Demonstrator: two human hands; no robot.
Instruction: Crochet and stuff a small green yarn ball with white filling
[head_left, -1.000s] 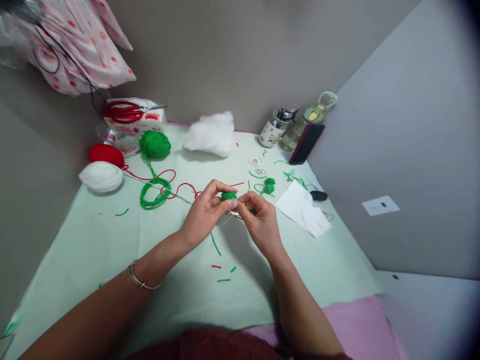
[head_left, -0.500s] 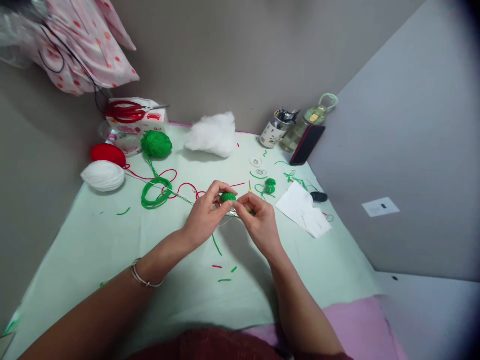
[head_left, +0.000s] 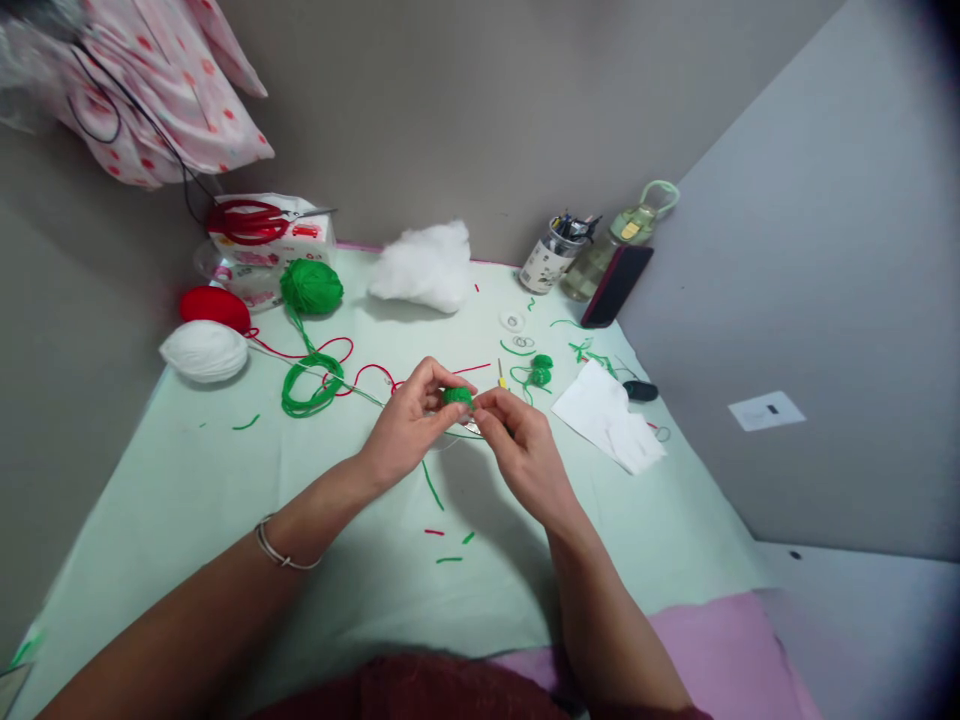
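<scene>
My left hand (head_left: pixel 409 415) is closed around a small rounded green crocheted piece (head_left: pixel 457 397), thumb below and fingers above it. Close against its right side, my right hand (head_left: pixel 521 440) makes a pinch of thumb and forefinger; what lies between them is too small to make out. Beneath the hands, partly covered, sits a shiny round item with a clear rim. Just beyond the right hand are a yellow-handled tool (head_left: pixel 502 381) and two small green crocheted balls (head_left: pixel 541 370) with yarn tails.
Green yarn (head_left: pixel 311 287), red yarn (head_left: pixel 215 310) and white yarn (head_left: pixel 204 351) lie at left, with red scissors (head_left: pixel 251 221) on a box behind. White stuffing (head_left: pixel 421 267), a pen cup (head_left: pixel 546 267), a bottle (head_left: pixel 589 270), a phone (head_left: pixel 617 287) and white paper (head_left: pixel 607 415) stand or lie farther round.
My right hand has shifted slightly and its wrist has dropped a little to the right. The left hand keeps its hold on the green crocheted piece, which is slightly turned.
</scene>
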